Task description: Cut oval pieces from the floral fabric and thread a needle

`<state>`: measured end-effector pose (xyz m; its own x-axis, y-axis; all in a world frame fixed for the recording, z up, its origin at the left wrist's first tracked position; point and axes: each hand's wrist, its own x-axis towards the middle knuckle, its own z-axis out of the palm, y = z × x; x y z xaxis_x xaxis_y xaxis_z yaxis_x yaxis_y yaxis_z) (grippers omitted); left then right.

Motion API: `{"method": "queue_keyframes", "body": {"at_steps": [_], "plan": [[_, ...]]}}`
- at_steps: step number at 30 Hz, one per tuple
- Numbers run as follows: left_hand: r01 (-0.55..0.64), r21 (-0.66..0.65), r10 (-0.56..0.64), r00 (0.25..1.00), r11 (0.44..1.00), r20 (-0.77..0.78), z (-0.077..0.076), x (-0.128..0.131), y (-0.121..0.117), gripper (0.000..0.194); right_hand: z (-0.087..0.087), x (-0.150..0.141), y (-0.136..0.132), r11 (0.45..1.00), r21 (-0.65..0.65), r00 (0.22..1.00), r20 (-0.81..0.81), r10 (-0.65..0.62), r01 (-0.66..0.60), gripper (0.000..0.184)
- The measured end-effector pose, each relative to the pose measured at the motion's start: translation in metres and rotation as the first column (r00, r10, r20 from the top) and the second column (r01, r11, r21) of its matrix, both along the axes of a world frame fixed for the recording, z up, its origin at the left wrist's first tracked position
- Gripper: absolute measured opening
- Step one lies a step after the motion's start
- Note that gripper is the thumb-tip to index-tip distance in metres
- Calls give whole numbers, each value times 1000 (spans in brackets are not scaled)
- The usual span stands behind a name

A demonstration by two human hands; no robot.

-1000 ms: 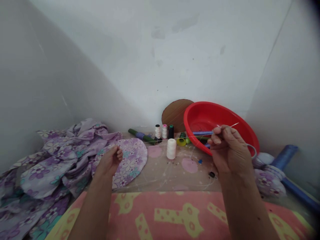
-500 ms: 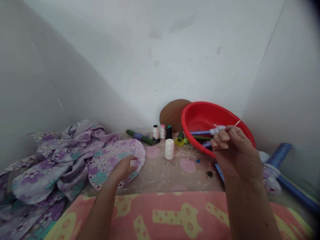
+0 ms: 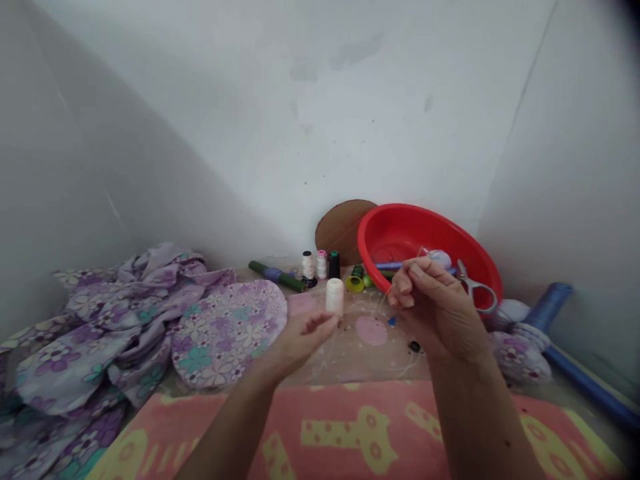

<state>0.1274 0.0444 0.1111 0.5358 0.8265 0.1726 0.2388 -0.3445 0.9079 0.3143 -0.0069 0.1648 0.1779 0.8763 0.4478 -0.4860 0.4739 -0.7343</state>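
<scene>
My right hand (image 3: 440,300) is raised in front of the red basin (image 3: 480,260), thumb and forefinger pinched on a thin pale thread. A short bit of it shows above the fingertips, and a faint strand hangs below them; whether a needle is there too is unclear. My left hand (image 3: 303,340) reaches over the table just in front of the white thread spool (image 3: 335,297). Its fingers are loosely curved and nothing shows in them. Left of it lies a round floral cloth piece (image 3: 230,330).
Crumpled floral fabric (image 3: 115,320) fills the left side. Small spools (image 3: 321,265), a green stick (image 3: 277,275) and a cardboard disc (image 3: 340,230) are by the wall. Scissors (image 3: 475,287) rest at the basin. A blue-wrapped tool (image 3: 575,360) lies right; patterned cloth (image 3: 350,427) lies in front.
My left hand has moved right, from the round floral cloth to near the white spool. My right hand has shifted left, with the scissors at the basin now in sight.
</scene>
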Motion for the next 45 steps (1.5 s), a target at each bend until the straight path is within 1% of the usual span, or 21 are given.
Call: {"method": "queue_keyframes", "body": {"at_steps": [2,3,4,6,11,14,18,21,23,26,28,31,33,36,37,39,40,42,43,44,45], "plan": [[126,-91,-120,991,988,63,-16,12,-3,27,-1,-1,1,1000,-2,1000,-11,19,-19,4],[163,-143,-149,983,976,104,-24,15,-2,26,-2,-1,2,1000,-7,1000,-15,25,-25,3],[182,-193,-158,979,964,132,-30,16,-1,26,-3,-1,4,1000,-13,999,-18,28,-29,3],[167,-265,-135,982,950,134,-37,14,3,25,-5,-1,8,999,-31,999,-18,34,-35,3],[88,-285,-58,992,954,109,-38,-3,12,23,-9,-1,19,997,-69,999,-22,32,-33,5],[85,-300,-64,995,950,81,-39,-14,16,22,-9,1,21,998,-65,999,-36,-11,8,5],[49,-299,-56,998,953,-15,-44,-31,23,21,-11,6,22,998,-52,998,-48,-33,31,6],[1,-257,-30,993,966,-111,-49,-44,30,20,-13,8,25,998,-52,998,-49,-34,31,6],[-29,-196,-10,982,980,-191,-52,-51,36,18,-15,8,27,998,-53,998,-49,-35,33,6],[-109,-11,99,930,994,-353,-54,-58,43,14,-16,8,29,998,-51,998,-50,-35,32,5],[-165,108,195,893,980,-406,-55,-61,45,16,-16,7,29,998,-52,998,-48,-34,31,5],[-249,198,310,862,948,-400,-57,-65,47,21,-15,6,28,998,-55,998,-43,-38,35,5],[-296,239,371,843,925,-390,-56,-67,48,19,-14,5,27,997,-65,998,-45,-35,33,5],[-343,310,440,832,887,-338,-44,-66,50,4,-13,3,26,997,-82,999,-41,-9,5,6],[-344,346,447,847,873,-287,-37,-63,49,10,-13,1,26,996,-83,999,-35,7,-10,6],[-323,397,403,905,859,-137,-20,-51,44,21,-13,-5,25,996,-77,999,-21,41,-42,6],[-306,374,355,933,875,-66,-10,-42,40,24,-14,-8,24,995,-76,998,-12,56,-57,5],[-204,234,201,979,950,37,6,-20,28,31,-14,-16,22,994,-78,997,4,82,-81,5],[-88,126,80,994,988,72,12,-9,21,36,-14,-19,20,992,-79,995,12,99,-98,5],[58,21,-59,994,998,88,16,2,16,41,-14,-22,19,990,-80,993,16,116,-114,5],[187,-59,-181,979,981,96,18,11,12,41,-14,-25,19,989,-76,992,15,127,-126,5]]}}
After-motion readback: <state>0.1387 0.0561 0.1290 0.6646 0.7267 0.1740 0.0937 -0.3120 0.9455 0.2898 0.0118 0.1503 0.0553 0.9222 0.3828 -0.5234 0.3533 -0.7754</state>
